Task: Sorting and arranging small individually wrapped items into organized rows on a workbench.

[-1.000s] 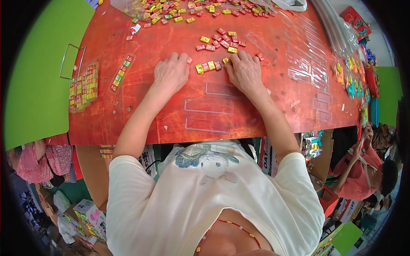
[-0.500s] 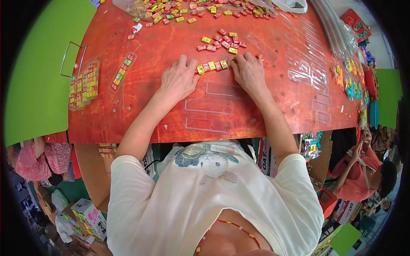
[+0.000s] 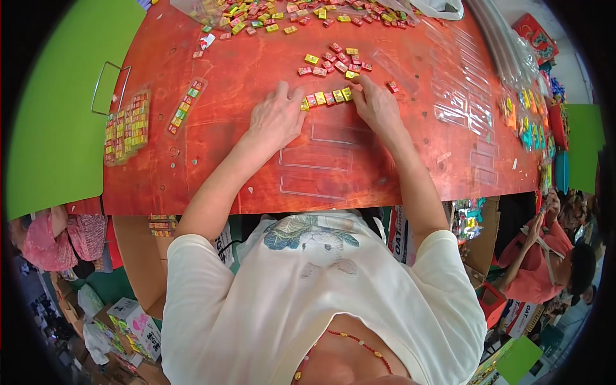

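Observation:
A short row of small red and yellow boxes (image 3: 329, 98) lies on the red tabletop between my two hands. At its left end my left hand (image 3: 277, 117) has its fingers curled against the end box. My right hand (image 3: 377, 106) presses bent fingertips on the opposite end, where a yellow box sits. Just beyond the row lies a loose cluster of similar boxes (image 3: 340, 66), mostly red. One red box (image 3: 392, 86) rests apart, beside my right hand. Nearer to me, shallow clear plastic trays (image 3: 316, 159) lie flat below the row.
A large heap of the boxes (image 3: 276, 16) spreads along the far side. Filled trays (image 3: 127, 128) and one filled strip (image 3: 186, 108) lie at left. More clear trays (image 3: 463, 112) overlap at right, near bagged colourful items (image 3: 529, 125). Another person (image 3: 539, 256) is at far right.
The yellow box under my right fingertips now stands against the row's right end, making it longer. My left hand and the row have shifted slightly right.

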### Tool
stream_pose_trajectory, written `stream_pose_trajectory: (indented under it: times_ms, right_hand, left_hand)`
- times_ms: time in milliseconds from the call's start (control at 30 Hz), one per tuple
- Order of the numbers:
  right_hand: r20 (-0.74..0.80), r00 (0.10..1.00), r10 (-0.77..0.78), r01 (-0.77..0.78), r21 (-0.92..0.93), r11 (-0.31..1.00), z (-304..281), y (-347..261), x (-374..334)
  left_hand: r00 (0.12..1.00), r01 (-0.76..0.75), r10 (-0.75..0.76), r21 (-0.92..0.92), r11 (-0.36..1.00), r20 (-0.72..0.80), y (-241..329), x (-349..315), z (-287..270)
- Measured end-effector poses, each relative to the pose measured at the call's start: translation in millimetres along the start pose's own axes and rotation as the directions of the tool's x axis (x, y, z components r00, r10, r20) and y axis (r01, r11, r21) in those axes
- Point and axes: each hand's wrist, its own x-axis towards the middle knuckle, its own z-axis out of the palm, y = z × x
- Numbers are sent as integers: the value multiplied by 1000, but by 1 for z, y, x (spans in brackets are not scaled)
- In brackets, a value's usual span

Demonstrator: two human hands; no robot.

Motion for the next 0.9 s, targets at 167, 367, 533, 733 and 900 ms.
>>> stream_pose_trajectory:
  times_ms: [167,367,533,733,900]
  right_hand:
    - [-30,939,-341,342,32,939,-3,-11,-8]
    - [77,955,-287,285,39,958,8,-23,-14]
    - [12,970,-243,242,43,969,1,-27,-22]
    - [4,994,-111,111,26,993,-39,-29,-71]
    - [-2,984,-179,173,-243,954,-17,-9,-104]
  left_hand:
    - [1000,0,0,8,1000,1,1,2,2]
    - [999,-43,43,3,999,-12,5,5,8]
    - [999,-53,53,-28,998,-9,8,7,4]
    - [984,-172,176,-94,981,34,43,-5,-10]
    - [936,-347,346,-12,938,-58,52,-12,15]
